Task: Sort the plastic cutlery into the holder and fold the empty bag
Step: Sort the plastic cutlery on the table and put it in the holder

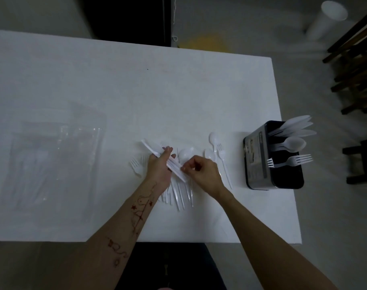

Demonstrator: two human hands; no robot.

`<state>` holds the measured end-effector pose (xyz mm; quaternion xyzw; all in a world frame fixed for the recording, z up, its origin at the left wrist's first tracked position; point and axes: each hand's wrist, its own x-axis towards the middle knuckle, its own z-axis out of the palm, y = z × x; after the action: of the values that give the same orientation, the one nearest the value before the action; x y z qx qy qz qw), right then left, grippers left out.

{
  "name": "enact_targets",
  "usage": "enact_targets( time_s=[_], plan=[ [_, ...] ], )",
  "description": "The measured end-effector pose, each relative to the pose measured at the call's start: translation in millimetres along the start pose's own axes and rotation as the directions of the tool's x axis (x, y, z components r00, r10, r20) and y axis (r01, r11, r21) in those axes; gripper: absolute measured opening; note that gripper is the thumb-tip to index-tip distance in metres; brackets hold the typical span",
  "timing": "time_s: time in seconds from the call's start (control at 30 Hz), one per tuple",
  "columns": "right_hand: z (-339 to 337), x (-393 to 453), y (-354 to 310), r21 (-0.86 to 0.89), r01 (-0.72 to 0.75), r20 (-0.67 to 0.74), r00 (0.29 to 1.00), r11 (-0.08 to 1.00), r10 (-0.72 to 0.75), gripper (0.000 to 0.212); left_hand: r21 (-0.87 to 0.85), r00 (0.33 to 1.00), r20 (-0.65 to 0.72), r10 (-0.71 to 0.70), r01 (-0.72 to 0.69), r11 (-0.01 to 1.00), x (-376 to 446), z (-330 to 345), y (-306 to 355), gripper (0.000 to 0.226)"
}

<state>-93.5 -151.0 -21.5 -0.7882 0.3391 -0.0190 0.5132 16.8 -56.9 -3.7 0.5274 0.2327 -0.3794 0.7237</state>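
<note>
A: Where was the plastic cutlery, and how much of it was sorted?

B: Partly sorted, by my reading. A bundle of white knives [157, 154] sat in the left hand [160, 167], whose fingers curled round it, just above a loose pile of cutlery [179, 193] on the white bench [136, 91]. The right hand [201, 171] pinched the near end of that bundle with bent fingers. A loose spoon and fork [220, 155] lay just to the right of the hands.

A: And the holder?

B: The black holder [272, 164] stood near the bench's right edge, well apart from the pile — already carrying some knives, a spoon and a couple of forks in separate sections.

A: The bag?

B: The clear bag [57, 155] lay flat and unfolded at the left, so folding was still to do.

A: Anything unclear?

B: The light was dim — white pieces blurred into the white bench, the hands covered part of the pile, and I couldn't tell whether the bag was quite empty.
</note>
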Motion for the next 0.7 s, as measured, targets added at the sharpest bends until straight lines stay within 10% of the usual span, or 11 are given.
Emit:
enact_targets(
  time_s=[0.23, 0.7],
  plan=[
    [40.7, -4.5, -6.2, -0.392, -0.273, -0.119, 0.962, 0.878, 0.246, 0.04, 0.161, 0.998, -0.047, 0.039, -0.031, 0.986, -10.3, -37.0, 8.7, 0.011],
    [56.2, -0.5, -20.0, -0.259, -0.422, -0.25, 0.898, 0.868, 0.362, 0.036, 0.288, 0.998, -0.033, -0.056, 0.063, 0.955, -23.5, -52.8, -4.6, 0.019]
  ],
)
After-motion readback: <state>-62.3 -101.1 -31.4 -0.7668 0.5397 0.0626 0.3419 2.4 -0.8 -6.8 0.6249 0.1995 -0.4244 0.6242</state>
